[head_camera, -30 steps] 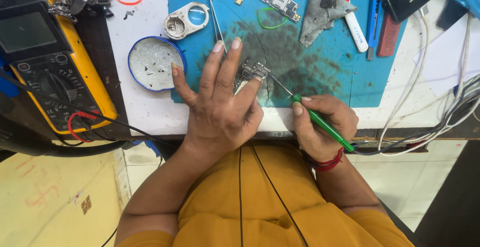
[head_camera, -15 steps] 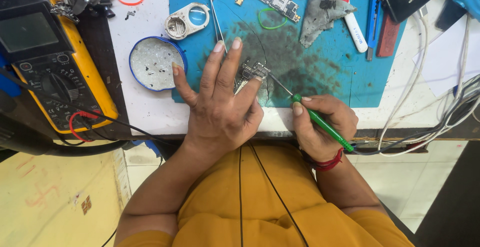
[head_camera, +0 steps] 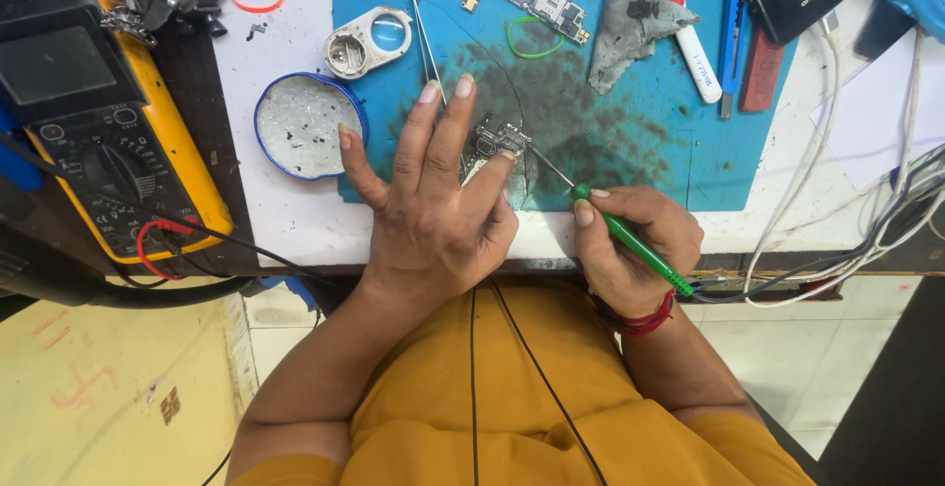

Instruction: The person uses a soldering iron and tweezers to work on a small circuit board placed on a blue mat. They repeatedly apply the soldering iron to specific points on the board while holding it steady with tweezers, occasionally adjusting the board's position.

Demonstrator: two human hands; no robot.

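Yellow multimeter [head_camera: 94,122] at far left of surface [head_camera: 266,220], red and black leads trailing.
Round blue-rimmed tin [head_camera: 307,127] just left of blue mat [head_camera: 689,141].
Left hand [head_camera: 433,205] flat on mat, fingers [head_camera: 445,122] spread and open, gripping nothing; fingertip pressing edge of small circuit board [head_camera: 497,138].
Small circuit board near mat's front edge, between the 2 hands.
Thin tweezers [head_camera: 421,13] on mat, above left hand.
Right hand [head_camera: 635,245] at surface's front edge, fingers closed around green-handled screwdriver [head_camera: 630,243], metal tip touching small circuit board.
Grey cloth [head_camera: 630,23] and white cables [head_camera: 866,220] at right.
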